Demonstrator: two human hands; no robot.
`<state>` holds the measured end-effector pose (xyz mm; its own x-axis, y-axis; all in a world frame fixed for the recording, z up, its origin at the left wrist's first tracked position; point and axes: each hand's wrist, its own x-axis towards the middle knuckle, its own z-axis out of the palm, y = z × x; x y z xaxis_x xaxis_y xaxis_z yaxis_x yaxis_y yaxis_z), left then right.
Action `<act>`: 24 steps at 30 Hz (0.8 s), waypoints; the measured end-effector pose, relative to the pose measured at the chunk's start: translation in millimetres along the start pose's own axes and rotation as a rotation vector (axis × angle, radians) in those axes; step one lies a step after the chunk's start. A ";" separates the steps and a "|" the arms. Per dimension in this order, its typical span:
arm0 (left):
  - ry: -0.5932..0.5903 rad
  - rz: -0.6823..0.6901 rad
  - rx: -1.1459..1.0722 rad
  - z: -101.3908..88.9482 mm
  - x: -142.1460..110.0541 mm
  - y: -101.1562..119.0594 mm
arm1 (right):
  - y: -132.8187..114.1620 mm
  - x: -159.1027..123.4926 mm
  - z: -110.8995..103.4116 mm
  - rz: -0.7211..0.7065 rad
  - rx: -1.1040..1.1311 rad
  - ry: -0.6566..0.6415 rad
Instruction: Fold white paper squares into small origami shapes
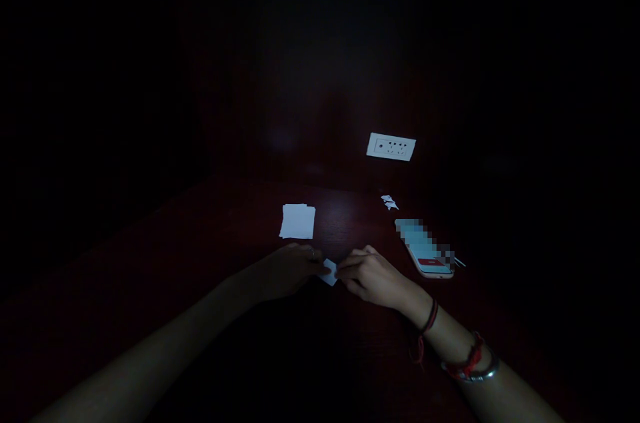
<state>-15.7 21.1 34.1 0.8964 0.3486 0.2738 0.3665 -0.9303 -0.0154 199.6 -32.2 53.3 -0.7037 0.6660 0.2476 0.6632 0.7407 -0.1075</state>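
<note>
The small white paper (329,272) is between my two hands, low in front of me; in this dim light I can't tell whether it rests on the dark red table (340,216) or sits just above it. My left hand (287,271) pinches it on one side, with a ring on a finger, and my right hand (373,276) pinches it on the other, thumbs and fingertips drawn in close. The step in hand, as I judge it, is handling this one piece with both hands; the next move calls for light, even fingertips, since paper this small could slip or crease askew. Beyond my left hand lies a loose stack of white paper (297,221). Past my right are a lit phone (423,249) and, farther back, some white scraps (390,203), below the wall socket (391,147).
</note>
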 end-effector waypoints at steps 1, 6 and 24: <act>-0.005 -0.005 0.005 0.3 0.0 0.2 | 0.4 -0.1 -0.6 -0.010 0.006 -0.004; 0.018 -0.035 -0.084 -3.1 -4.1 -2.7 | 2.3 4.0 0.6 0.004 0.032 0.012; 0.028 -0.006 -0.167 -4.7 -3.0 1.5 | 5.4 6.4 3.3 0.058 -0.005 0.021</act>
<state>-18.9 18.1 37.8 0.8860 0.3531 0.3005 0.3231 -0.9350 0.1460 197.9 -23.6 51.2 -0.6589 0.7054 0.2611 0.7038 0.7007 -0.1171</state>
